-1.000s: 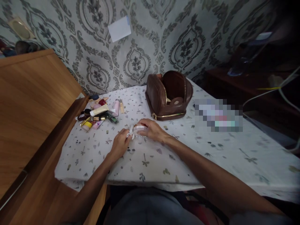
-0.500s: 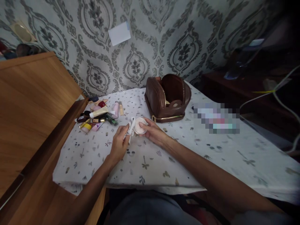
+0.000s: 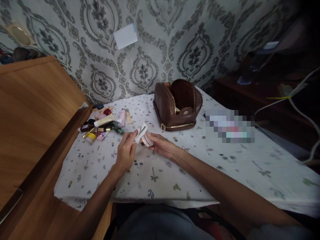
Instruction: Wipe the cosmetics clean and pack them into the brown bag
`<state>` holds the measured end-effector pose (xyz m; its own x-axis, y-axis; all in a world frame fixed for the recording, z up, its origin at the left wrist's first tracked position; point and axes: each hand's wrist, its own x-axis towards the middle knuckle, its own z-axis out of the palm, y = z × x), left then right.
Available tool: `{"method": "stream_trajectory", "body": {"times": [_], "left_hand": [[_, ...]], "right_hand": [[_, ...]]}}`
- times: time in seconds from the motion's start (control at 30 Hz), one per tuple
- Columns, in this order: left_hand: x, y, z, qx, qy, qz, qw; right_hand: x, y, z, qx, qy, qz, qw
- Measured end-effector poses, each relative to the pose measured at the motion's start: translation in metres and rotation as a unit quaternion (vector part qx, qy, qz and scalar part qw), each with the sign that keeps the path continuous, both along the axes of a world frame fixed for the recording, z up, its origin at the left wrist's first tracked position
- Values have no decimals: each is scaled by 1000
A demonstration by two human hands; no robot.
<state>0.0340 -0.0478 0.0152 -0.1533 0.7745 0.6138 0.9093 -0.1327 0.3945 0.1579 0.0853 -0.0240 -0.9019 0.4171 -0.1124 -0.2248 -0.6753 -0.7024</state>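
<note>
My left hand (image 3: 127,150) pinches a folded white cloth (image 3: 141,132) over the middle of the table. My right hand (image 3: 161,145) grips a small round compact (image 3: 147,139), which is tilted on edge with the cloth touching its left side. Just behind my right hand stands a brown leather bag (image 3: 175,106), its top unzipped and gaping. To the left of my hands lies a pile of cosmetics, with a cream tube (image 3: 104,120) on top. A pink tube (image 3: 122,117) lies beside the pile.
The table wears a white patterned cloth (image 3: 155,186). A blurred-out item (image 3: 230,128) lies on the right. Wooden furniture (image 3: 37,110) borders the left side. On a dark surface at the back right is a clear bottle (image 3: 246,76), with a white cable (image 3: 271,104) nearby.
The compact has turned from showing its round face to standing more on edge. The white cloth has shifted against it, and my left hand is slightly closer around the cloth.
</note>
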Motion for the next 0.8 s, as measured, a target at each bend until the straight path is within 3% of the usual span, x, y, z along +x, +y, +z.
{"method": "stream_trajectory", "body": {"times": [0.2,0.4,0.67,0.8], "left_hand": [[2,-6,3,-9,12,7,1000],[15,-9,-5,-22,120,18,992],[22,0,-11,61,219,-27,973],[22,-1,-9,85,240,-56,965]], "right_hand": [[1,-2,4,-2,7,4,1000],[-6,1,-5,-84,19,-28,996],[3,1,9,-146,37,50,987],[6,-2,15,-159,27,0,987]]}}
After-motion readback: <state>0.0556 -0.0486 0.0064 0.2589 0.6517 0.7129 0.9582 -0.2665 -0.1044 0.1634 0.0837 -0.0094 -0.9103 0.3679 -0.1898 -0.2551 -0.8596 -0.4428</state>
